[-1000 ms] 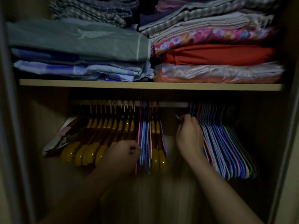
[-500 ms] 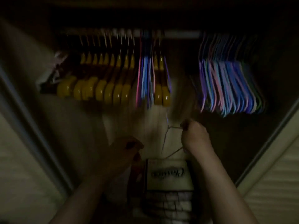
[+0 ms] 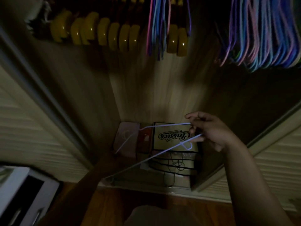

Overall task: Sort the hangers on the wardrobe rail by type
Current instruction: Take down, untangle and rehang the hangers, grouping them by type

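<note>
My right hand [image 3: 210, 132] pinches a thin lilac wire hanger [image 3: 156, 158] low in the wardrobe, its hook near my fingers and its long bar slanting down to the left. Overhead, yellow wooden hangers [image 3: 104, 33] hang at the upper left. A few thin coloured hangers [image 3: 157, 26] and two more yellow wooden hangers [image 3: 176, 41] hang in the middle. A big bunch of thin blue, pink and purple hangers [image 3: 263, 35] hangs at the upper right. The rail and my left hand are out of view.
A box with a "Classics" label [image 3: 172, 136] sits on the wardrobe floor over a wire basket [image 3: 175, 163], beside a pink box [image 3: 126, 136]. Sliding door frames [image 3: 42, 101] flank the opening. A white unit [image 3: 21, 191] stands at the lower left on a wooden floor [image 3: 130, 201].
The view has tilted down from the rail to the wardrobe floor. My right hand has brought the lilac hanger down off the rail. My left hand has dropped out of view.
</note>
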`<action>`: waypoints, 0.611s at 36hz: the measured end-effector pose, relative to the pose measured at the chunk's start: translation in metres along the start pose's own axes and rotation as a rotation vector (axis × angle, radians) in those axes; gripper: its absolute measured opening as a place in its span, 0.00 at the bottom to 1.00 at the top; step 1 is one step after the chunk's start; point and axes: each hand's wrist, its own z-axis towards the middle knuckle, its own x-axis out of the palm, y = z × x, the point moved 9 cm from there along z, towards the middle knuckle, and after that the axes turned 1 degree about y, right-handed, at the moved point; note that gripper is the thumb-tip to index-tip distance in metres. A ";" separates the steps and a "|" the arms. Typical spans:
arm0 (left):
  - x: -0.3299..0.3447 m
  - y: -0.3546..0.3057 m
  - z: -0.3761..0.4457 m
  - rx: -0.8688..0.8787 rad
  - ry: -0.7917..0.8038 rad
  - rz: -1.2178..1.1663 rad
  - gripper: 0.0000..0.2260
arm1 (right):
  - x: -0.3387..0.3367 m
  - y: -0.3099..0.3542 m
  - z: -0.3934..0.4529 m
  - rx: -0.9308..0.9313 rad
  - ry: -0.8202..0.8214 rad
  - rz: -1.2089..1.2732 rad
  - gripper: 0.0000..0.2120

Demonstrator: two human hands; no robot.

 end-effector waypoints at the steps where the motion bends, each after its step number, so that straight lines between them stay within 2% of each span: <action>1: -0.005 0.014 0.002 0.007 0.000 -0.076 0.09 | -0.004 -0.002 0.001 0.004 -0.002 0.018 0.08; 2: -0.016 0.023 -0.004 -0.004 -0.029 -0.178 0.12 | -0.009 -0.005 0.003 0.013 -0.005 0.046 0.08; 3: -0.024 0.029 -0.011 -0.014 -0.062 -0.268 0.20 | -0.013 -0.010 0.004 0.027 -0.006 0.084 0.07; 4: -0.025 0.038 -0.014 -0.027 -0.021 -0.400 0.24 | -0.017 -0.017 0.006 0.041 -0.010 0.121 0.07; 5: -0.027 0.035 -0.026 -0.031 0.018 -0.419 0.23 | -0.022 -0.023 0.007 0.051 -0.019 0.155 0.07; 8: -0.041 0.022 -0.056 -0.016 0.073 -0.494 0.11 | -0.039 -0.049 0.012 0.100 -0.094 0.303 0.08; 12: -0.061 0.012 -0.078 -0.006 0.089 -0.817 0.09 | -0.056 -0.085 0.017 0.190 -0.247 0.357 0.07; 14: -0.068 0.005 -0.083 -0.026 0.076 -0.906 0.08 | -0.053 -0.101 0.018 0.247 -0.287 0.363 0.07; 15: -0.073 0.002 -0.086 -0.031 0.051 -0.924 0.08 | -0.051 -0.109 0.017 0.280 -0.314 0.326 0.08; 17: -0.081 -0.007 -0.089 -0.042 0.005 -0.935 0.08 | -0.052 -0.121 0.011 0.342 -0.385 0.057 0.10; 19: -0.088 -0.019 -0.090 -0.014 -0.013 -0.866 0.08 | -0.048 -0.127 0.009 0.358 -0.420 -0.158 0.05; 22: -0.081 -0.047 -0.086 0.021 -0.059 -0.679 0.08 | -0.016 -0.135 0.017 0.415 -0.284 -0.155 0.15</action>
